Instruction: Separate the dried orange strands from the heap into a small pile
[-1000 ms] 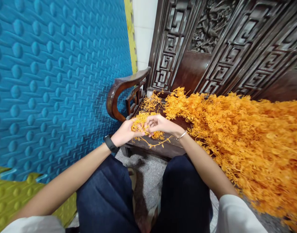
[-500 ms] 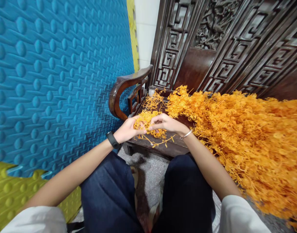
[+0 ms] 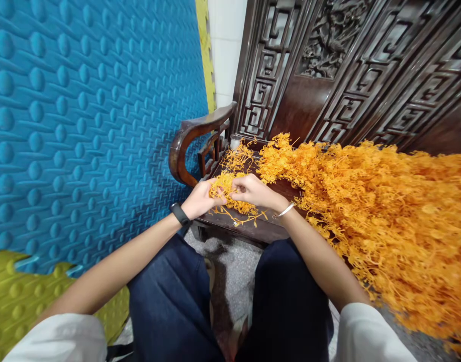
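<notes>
Between my hands, above the wooden seat (image 3: 270, 230), is a small bunch of yellow-orange artificial flower sprigs (image 3: 245, 206). My left hand (image 3: 203, 199) is wrapped round its left side, thumb toward the right. My right hand (image 3: 253, 191) pinches at the bunch from the right with thumb and forefinger together; the exact bit between those fingertips is too small to make out. A thin branched stem (image 3: 249, 219) hangs or lies just below the bunch, near the seat's front edge. Beyond my hands a looser tangle of yellow stems (image 3: 238, 158) lies on the seat.
A large heap of orange artificial flowers (image 3: 396, 216) covers the right of the bench. The curved armrest (image 3: 177, 151) stands left of my hands, the carved backrest (image 3: 301, 105) behind. A blue foam mat (image 3: 83, 141) is at the left. A small white object (image 3: 235, 142) sits in the back corner.
My right hand has shifted slightly left and its fingers are curled closer in. The left hand has moved a little right, and the thin stem below has shifted slightly left.
</notes>
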### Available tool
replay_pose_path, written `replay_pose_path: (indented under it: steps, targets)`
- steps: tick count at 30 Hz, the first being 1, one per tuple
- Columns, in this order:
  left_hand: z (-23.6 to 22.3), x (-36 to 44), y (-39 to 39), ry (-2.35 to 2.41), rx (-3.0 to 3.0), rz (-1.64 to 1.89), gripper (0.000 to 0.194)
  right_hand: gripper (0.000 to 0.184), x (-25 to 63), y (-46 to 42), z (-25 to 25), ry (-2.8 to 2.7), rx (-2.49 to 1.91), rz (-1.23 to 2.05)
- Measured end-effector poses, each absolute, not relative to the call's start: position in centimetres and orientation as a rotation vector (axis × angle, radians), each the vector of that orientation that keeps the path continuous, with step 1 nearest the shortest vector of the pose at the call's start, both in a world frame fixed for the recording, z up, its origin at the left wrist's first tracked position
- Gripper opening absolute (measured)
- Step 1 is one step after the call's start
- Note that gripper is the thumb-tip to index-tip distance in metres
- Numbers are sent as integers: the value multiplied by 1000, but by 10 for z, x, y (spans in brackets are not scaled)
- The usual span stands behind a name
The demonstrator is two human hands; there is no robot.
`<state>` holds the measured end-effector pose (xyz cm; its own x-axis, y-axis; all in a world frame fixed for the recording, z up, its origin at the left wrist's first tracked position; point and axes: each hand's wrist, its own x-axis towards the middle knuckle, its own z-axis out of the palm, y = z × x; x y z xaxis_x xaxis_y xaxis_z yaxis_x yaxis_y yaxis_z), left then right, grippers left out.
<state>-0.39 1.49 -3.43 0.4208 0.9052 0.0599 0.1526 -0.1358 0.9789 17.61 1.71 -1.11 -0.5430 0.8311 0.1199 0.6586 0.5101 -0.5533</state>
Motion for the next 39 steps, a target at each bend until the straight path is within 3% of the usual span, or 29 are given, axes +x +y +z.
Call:
replay_pose_path:
  steps: [8,14,18,25,39]
  targets:
    - [-44,-6,21,1062,1573,985,36,16,159,19,-21,-2468,-1282,187]
    - [-41,-6,23,956,1307,1026,24,16,155,18,-26,-2438,-1320,-18]
    - [-44,-5,27,914,1263,1022,29,15,153,18,-29,-2431,-1410,-142]
    - [-46,-1,34,951,1162,1031,20,26,140,16,-34,-2355,-1546,-217]
    - [-43,-5,37,872,1157,931,22,15,153,26,-36,-2335,-1434,-105]
